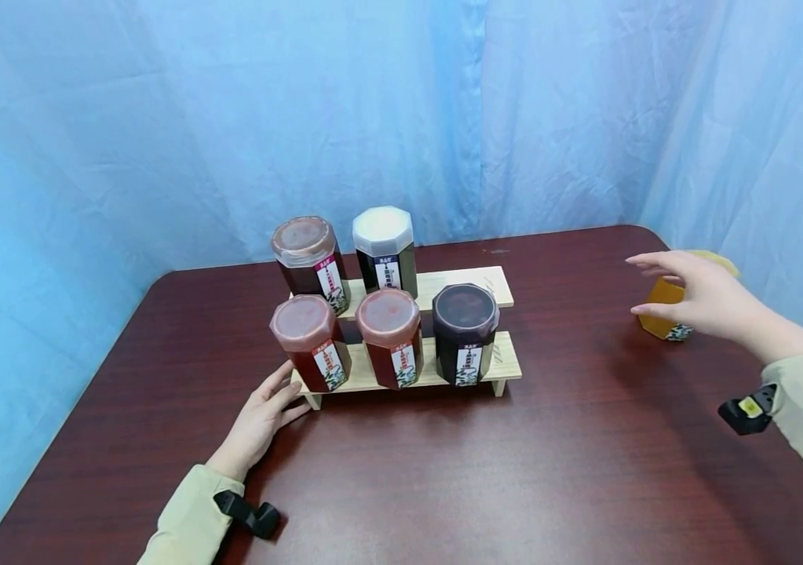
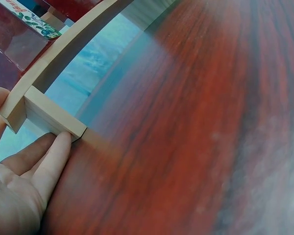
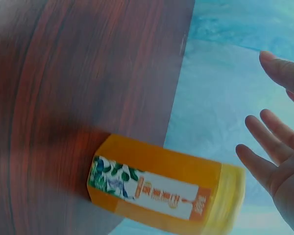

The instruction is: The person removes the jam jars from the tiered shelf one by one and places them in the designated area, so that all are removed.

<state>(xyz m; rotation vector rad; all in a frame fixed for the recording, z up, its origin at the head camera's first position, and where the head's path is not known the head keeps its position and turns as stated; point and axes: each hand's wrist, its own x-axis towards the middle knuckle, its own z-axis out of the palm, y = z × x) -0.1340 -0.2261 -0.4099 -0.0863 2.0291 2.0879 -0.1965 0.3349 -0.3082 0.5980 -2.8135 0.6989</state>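
My left hand [image 1: 260, 418] touches the left end of a pale wooden two-step rack [image 1: 510, 357], its fingers against the shelf end and the leg [image 2: 54, 112]. Two red jars [image 1: 311, 345] [image 1: 390, 337] and a dark jar [image 1: 466, 333] stand on the front step. Behind them, on the rear step, are a dark red jar [image 1: 309, 263] and a black jar with a white lid [image 1: 385, 249]. My right hand [image 1: 705, 294] hovers with spread fingers by a yellow jar [image 3: 152, 181], apart from it in the right wrist view. In the head view the hand partly covers this jar.
The rack stands on a dark red-brown table [image 1: 401, 479]. Light blue curtains [image 1: 302, 118] hang behind and beside the table. The yellow jar stands near the table's right edge. Black straps with devices [image 1: 747, 412] are on both wrists.
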